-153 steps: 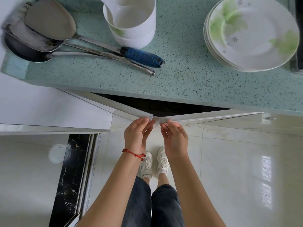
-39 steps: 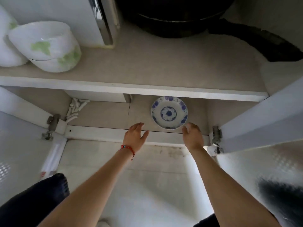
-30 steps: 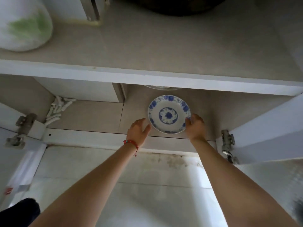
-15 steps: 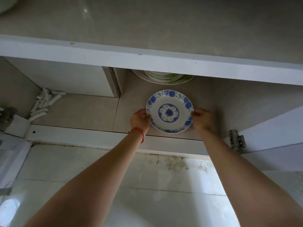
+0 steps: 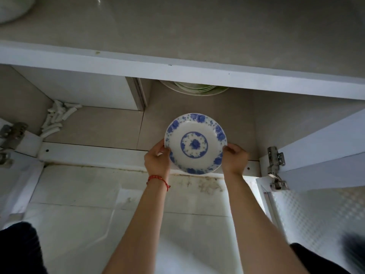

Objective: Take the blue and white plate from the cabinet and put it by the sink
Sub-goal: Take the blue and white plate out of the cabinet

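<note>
The blue and white plate (image 5: 195,143) has a blue floral rim and a blue medallion in its middle. Both hands hold it at the mouth of the open cabinet (image 5: 102,125), over the front lip of the bottom shelf. My left hand (image 5: 157,161), with a red string on its wrist, grips the plate's left rim. On the right rim my right hand (image 5: 235,160) has its thumb over the edge. The plate looks lifted and tilted toward me.
A stack of green-patterned plates (image 5: 194,89) sits deeper on the bottom shelf, half hidden by the middle shelf (image 5: 177,74). White clips (image 5: 57,119) lie at the back left. An open door with hinges (image 5: 275,167) stands right; white floor tiles lie below.
The hands reached into the cabinet, closed on both sides of the plate, and have drawn it from deeper on the shelf toward the front lip.
</note>
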Tool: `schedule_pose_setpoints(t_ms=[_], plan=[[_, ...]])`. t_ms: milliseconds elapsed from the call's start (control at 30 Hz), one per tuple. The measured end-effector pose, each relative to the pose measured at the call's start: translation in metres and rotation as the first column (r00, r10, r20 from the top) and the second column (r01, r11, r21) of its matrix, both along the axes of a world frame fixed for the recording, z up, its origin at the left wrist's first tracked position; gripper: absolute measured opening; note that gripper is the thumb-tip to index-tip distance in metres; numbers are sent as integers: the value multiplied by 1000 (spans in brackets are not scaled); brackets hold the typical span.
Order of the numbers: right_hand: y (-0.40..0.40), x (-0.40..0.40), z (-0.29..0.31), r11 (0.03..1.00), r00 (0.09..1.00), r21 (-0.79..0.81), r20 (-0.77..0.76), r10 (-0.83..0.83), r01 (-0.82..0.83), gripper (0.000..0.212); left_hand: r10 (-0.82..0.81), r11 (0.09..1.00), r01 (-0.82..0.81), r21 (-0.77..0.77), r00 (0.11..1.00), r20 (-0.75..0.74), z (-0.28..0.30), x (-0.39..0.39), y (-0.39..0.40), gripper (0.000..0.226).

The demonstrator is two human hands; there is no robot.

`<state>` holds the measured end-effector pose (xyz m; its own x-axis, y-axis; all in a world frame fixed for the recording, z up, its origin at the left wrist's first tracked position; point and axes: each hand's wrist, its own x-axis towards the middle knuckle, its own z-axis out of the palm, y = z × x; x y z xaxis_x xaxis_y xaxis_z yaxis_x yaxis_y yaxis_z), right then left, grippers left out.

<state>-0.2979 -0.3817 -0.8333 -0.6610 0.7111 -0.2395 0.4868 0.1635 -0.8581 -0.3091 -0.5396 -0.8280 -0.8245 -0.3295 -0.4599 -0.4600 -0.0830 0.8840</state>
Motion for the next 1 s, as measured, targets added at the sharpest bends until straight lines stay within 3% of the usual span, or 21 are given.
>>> schedule_pose_setpoints(t_ms=[133, 533, 1000], plan=[[-17, 30, 31, 999, 997, -36, -75, -10, 7, 18, 188, 975, -181, 131, 981, -44, 29, 33, -16, 25], [-19, 97, 123, 994, 994, -69, -61, -86, 82, 16, 19, 995, -13, 96, 997, -70, 110, 79, -28, 24], [-9, 186, 282, 985, 986, -56, 37, -162, 164, 17, -249, 967, 247, -58, 968, -31, 280, 137, -19, 27]])
